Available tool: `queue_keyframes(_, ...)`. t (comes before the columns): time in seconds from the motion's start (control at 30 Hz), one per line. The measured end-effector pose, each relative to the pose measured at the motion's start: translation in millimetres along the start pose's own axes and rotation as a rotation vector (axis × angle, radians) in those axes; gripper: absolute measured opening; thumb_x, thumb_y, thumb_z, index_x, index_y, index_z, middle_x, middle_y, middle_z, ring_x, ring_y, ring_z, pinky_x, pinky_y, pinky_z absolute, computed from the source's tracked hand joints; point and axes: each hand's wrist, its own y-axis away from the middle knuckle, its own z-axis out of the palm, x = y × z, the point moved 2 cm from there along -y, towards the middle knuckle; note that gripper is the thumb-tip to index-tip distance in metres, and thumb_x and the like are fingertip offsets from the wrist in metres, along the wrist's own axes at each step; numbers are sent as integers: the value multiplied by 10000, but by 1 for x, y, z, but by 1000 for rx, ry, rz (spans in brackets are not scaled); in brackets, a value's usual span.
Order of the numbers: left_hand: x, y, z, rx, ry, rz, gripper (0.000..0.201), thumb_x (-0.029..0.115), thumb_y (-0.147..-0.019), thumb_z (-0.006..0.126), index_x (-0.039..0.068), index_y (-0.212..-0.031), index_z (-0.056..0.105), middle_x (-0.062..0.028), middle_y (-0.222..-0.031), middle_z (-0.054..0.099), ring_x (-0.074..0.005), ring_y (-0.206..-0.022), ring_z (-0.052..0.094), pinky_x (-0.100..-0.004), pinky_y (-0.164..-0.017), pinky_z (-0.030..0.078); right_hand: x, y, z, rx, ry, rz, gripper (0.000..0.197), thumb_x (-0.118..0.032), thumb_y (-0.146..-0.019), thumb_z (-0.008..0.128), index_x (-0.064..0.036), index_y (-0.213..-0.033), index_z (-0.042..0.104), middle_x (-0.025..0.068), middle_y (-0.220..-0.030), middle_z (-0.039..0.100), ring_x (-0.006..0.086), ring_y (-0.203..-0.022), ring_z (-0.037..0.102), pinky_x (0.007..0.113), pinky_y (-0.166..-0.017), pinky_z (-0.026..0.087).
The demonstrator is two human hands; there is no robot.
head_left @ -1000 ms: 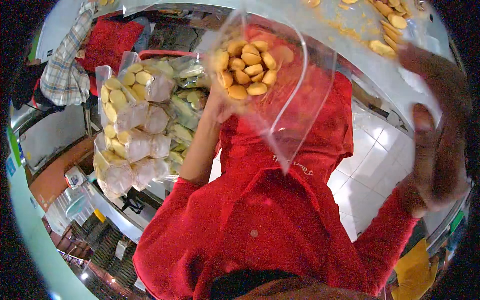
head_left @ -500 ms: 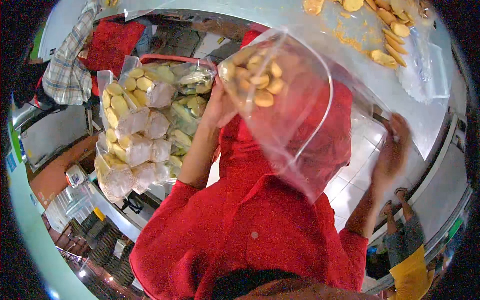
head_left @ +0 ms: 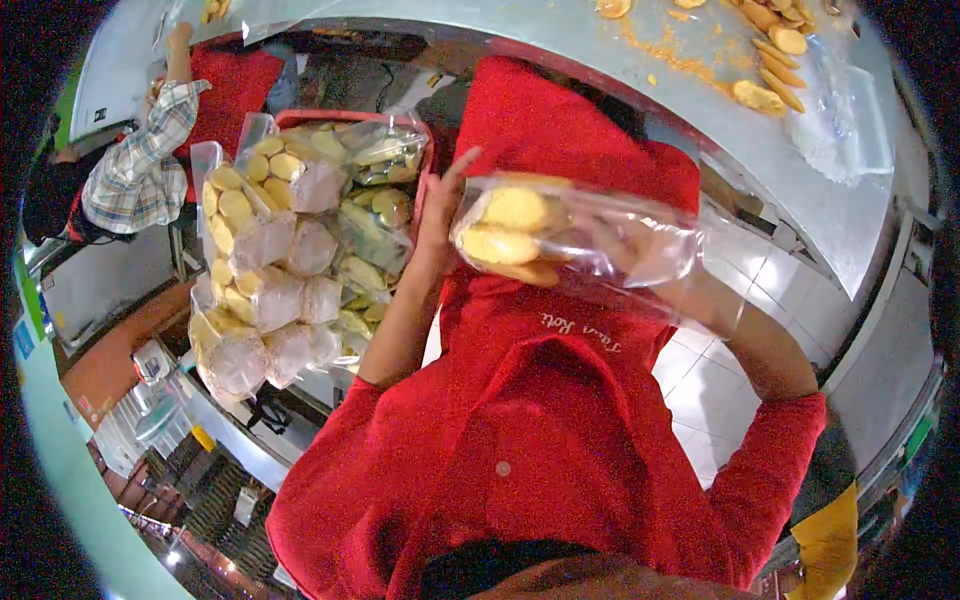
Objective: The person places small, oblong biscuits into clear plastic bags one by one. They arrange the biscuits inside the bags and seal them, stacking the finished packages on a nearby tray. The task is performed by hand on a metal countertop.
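A clear plastic bag [head_left: 600, 235] with oval yellow slices [head_left: 515, 210], biscuit-like, lies almost level in front of my red apron. Its filled end points left. My left hand [head_left: 435, 230] is beside that end, one finger stretched out and the palm side toward the bag; the other fingers are partly hidden. My right hand [head_left: 645, 255] shows blurred through the clear plastic, gripping the bag's emptier part. To the left, a red crate [head_left: 428, 150] is heaped with several filled clear bags [head_left: 270, 240] of similar slices.
A metal table [head_left: 560, 40] curves along the far side, with loose slices [head_left: 775, 60], crumbs and clear plastic [head_left: 850, 120] at its right. A person in a checked shirt [head_left: 140, 170] stands at far left. White floor tiles [head_left: 690, 390] show beyond my right arm.
The bag has swung from hanging wide and slanted to nearly level and narrower. My right hand has come in from the far right to the bag; my left hand has shifted slightly down.
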Motion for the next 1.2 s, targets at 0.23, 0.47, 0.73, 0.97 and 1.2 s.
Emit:
queue_keyframes(0.23, -2, 20, 16, -151, 418, -57, 591, 415, -976, 384, 51, -1441, 346, -146, -1493, 321, -269, -1394, 284, -388, -1137, 242, 9, 22, 38, -63, 97, -146, 327, -232, -950, 511, -87, -1233, 589, 137, -1179, 625, 302, -1080, 606, 395, -924, 498)
queue_keyframes(0.47, -3, 22, 16, -187, 482, -29, 618, 414, -980, 378, 45, -1468, 290, -144, -1488, 337, -268, -1382, 309, -398, -1130, 263, 3, 29, 45, -11, -200, -60, 391, -130, -872, 626, -68, -1257, 595, 149, -1139, 645, 245, -993, 641, 343, -860, 513)
queue_keyframes(0.73, 49, 35, -5, -507, -773, 478, 946, 555, -689, 750, 70, -1412, 380, -154, -1429, 407, -309, -1366, 334, -437, -1120, 265, -14, 37, 40, -73, 116, 14, 476, -151, -801, 727, -75, -1244, 570, 166, -1159, 616, 305, -991, 636, 382, -870, 514)
queue_keyframes(0.97, 86, 43, 33, -514, -1522, 385, 1174, 369, -478, 870, 184, -1470, 271, -136, -1392, 449, -317, -1324, 403, -582, -1100, 253, -43, 7, 28, -192, 237, -40, 440, -189, -847, 665, -96, -1256, 530, 159, -1144, 616, 313, -988, 637, 402, -830, 529)
queue_keyframes(1.2, 77, 28, 37, -631, -1429, 355, 1133, 327, -480, 864, 120, -1445, 307, -151, -1317, 498, -367, -1186, 487, -485, -1028, 351, -54, -33, 37, -505, 276, 85, 378, -162, -870, 614, -108, -1234, 528, 150, -1092, 621, 311, -985, 634, 409, -825, 524)
